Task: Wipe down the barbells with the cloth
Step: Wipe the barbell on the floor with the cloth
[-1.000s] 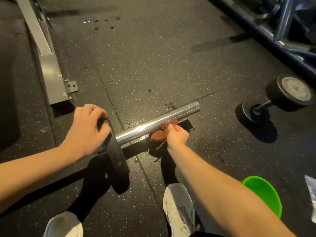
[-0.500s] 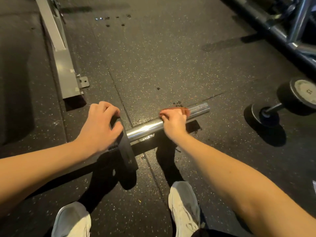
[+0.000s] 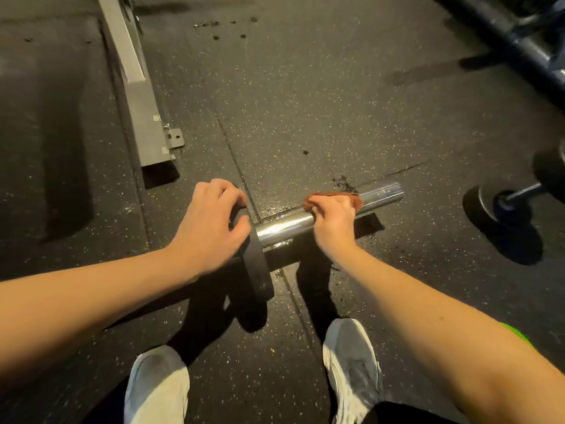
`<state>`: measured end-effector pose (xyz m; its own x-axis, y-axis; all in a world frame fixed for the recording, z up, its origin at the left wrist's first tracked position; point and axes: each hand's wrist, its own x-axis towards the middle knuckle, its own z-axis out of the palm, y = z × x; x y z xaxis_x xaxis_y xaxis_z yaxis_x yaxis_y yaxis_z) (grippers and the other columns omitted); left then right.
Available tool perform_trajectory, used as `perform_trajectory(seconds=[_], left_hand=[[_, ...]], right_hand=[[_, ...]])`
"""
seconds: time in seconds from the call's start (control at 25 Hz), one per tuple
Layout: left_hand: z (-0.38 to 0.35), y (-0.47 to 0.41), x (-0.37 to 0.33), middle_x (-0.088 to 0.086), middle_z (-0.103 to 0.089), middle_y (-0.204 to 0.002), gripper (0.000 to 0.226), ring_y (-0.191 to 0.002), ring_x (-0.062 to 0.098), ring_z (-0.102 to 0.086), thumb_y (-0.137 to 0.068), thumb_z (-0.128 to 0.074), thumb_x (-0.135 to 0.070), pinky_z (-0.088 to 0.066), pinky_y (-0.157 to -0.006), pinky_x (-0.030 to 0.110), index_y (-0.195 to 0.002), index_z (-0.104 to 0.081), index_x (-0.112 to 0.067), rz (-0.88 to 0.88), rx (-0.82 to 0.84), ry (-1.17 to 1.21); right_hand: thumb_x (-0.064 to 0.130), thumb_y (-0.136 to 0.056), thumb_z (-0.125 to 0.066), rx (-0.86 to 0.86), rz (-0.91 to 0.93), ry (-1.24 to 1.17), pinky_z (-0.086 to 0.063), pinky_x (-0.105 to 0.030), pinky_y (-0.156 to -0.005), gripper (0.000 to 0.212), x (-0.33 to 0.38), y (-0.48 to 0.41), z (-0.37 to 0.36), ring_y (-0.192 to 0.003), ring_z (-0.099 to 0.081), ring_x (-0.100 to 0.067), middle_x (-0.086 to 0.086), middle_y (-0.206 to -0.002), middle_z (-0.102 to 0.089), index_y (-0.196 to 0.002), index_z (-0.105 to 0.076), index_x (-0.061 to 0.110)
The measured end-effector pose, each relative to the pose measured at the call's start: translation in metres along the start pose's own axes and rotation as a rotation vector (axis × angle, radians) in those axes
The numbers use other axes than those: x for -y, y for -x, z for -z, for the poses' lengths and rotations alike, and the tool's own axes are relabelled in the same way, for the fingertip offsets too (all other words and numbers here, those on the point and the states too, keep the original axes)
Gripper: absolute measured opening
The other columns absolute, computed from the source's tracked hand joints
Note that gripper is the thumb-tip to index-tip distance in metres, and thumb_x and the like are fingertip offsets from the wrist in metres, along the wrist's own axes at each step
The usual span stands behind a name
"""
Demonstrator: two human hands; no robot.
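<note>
The right hand (image 3: 333,221) curls over the cloth (image 3: 351,198), clamping it round the chrome barbell (image 3: 284,226), which lies low over the floor (image 3: 305,102). The bar's long axis runs from the black plate (image 3: 255,264) at near left to its free end at far right, just beyond this hand. The left hand (image 3: 211,228) grips the plate's rim.
</note>
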<state>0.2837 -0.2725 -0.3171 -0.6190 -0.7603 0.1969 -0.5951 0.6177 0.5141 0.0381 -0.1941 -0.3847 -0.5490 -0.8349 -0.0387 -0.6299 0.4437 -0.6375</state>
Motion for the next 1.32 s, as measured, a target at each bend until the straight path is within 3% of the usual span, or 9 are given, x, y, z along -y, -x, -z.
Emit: perform_trajectory(seconds=[0.16,0.32,0.44,0.68,0.84,0.96,1.0,1.12,1.32], left_hand=[[0.008,0.003,0.006,-0.001,-0.052,-0.118,0.022,-0.113,0.016,-0.037,-0.094,-0.059,-0.028,-0.035,-0.101,0.033,-0.113,-0.061,-0.016,-0.015,0.041,0.018],[0.014,0.006,0.009,0.001,-0.053,-0.13,0.036,-0.124,0.02,-0.041,-0.095,-0.054,-0.03,-0.034,-0.11,0.034,-0.127,-0.06,-0.015,-0.09,0.144,0.021],[0.019,0.005,0.007,0.0,-0.05,-0.141,0.043,-0.133,0.018,-0.036,-0.096,-0.059,-0.023,-0.031,-0.116,0.036,-0.139,-0.055,-0.017,-0.08,0.19,0.061],[0.056,-0.004,-0.006,0.001,-0.052,-0.14,0.063,-0.127,0.022,-0.045,-0.089,-0.067,-0.025,-0.04,-0.109,0.041,-0.148,-0.045,-0.023,-0.014,0.167,0.228],[0.099,0.0,-0.007,-0.002,-0.064,-0.11,0.03,-0.102,0.015,-0.057,-0.089,-0.066,-0.019,-0.045,-0.088,0.028,-0.119,-0.066,-0.02,-0.072,0.156,0.174],[0.117,0.016,0.003,-0.01,-0.064,-0.081,0.003,-0.078,0.012,-0.059,-0.09,-0.068,-0.025,-0.041,-0.065,0.023,-0.09,-0.065,-0.027,0.045,0.232,0.128],[0.122,0.023,0.008,-0.011,-0.062,-0.076,0.009,-0.072,0.01,-0.057,-0.089,-0.069,-0.027,-0.038,-0.061,0.024,-0.083,-0.063,-0.028,0.077,0.257,0.115],[0.143,0.034,0.018,-0.006,-0.064,-0.074,0.012,-0.069,0.011,-0.057,-0.087,-0.071,-0.031,-0.041,-0.059,0.027,-0.08,-0.066,-0.024,0.137,0.329,0.075],[0.183,0.049,0.015,-0.001,-0.069,-0.081,0.012,-0.08,0.019,-0.064,-0.086,-0.074,-0.031,-0.049,-0.068,0.03,-0.085,-0.07,-0.02,0.143,0.394,-0.003]], right_hand=[[0.005,-0.094,-0.067,0.19,0.144,-0.209,-0.041,-0.027,-0.111,0.028,0.032,0.033,-0.034,-0.116,-0.054,-0.015,-0.003,-0.121,-0.063,-0.117,-0.077,0.017],[-0.001,-0.098,-0.059,0.411,-0.118,-0.518,-0.055,-0.037,-0.101,0.024,0.057,0.022,-0.01,-0.103,-0.072,-0.012,-0.002,-0.106,-0.078,-0.11,-0.077,0.009],[0.004,-0.099,-0.06,0.293,-0.242,-0.641,-0.06,-0.048,-0.09,0.019,0.083,0.025,0.01,-0.09,-0.072,-0.025,-0.013,-0.099,-0.078,-0.107,-0.076,0.011],[0.015,-0.094,-0.07,0.133,-0.056,-0.648,-0.057,-0.029,-0.074,0.007,0.154,0.046,0.046,-0.08,-0.069,-0.014,-0.003,-0.091,-0.074,-0.1,-0.073,0.013],[0.016,-0.097,-0.068,0.297,-0.132,-0.721,-0.053,-0.028,-0.065,0.012,0.194,0.075,0.05,-0.07,-0.063,-0.015,-0.007,-0.08,-0.067,-0.102,-0.068,0.005],[0.03,-0.095,-0.072,0.396,-0.223,-0.784,-0.055,-0.03,-0.068,0.024,0.201,0.091,0.042,-0.075,-0.067,-0.017,-0.006,-0.082,-0.069,-0.102,-0.067,0.008],[0.032,-0.091,-0.076,0.434,-0.202,-0.786,-0.056,-0.03,-0.071,0.028,0.203,0.097,0.038,-0.078,-0.068,-0.016,-0.006,-0.087,-0.071,-0.105,-0.067,0.01],[0.022,-0.076,-0.089,0.495,-0.001,-0.528,-0.059,-0.031,-0.082,0.046,0.207,0.109,0.033,-0.093,-0.07,-0.017,-0.004,-0.11,-0.07,-0.115,-0.065,0.019],[0.014,-0.085,-0.079,0.437,0.128,-0.266,-0.058,-0.027,-0.074,0.022,0.231,0.136,0.037,-0.085,-0.07,-0.014,-0.004,-0.096,-0.075,-0.104,-0.07,0.017]])
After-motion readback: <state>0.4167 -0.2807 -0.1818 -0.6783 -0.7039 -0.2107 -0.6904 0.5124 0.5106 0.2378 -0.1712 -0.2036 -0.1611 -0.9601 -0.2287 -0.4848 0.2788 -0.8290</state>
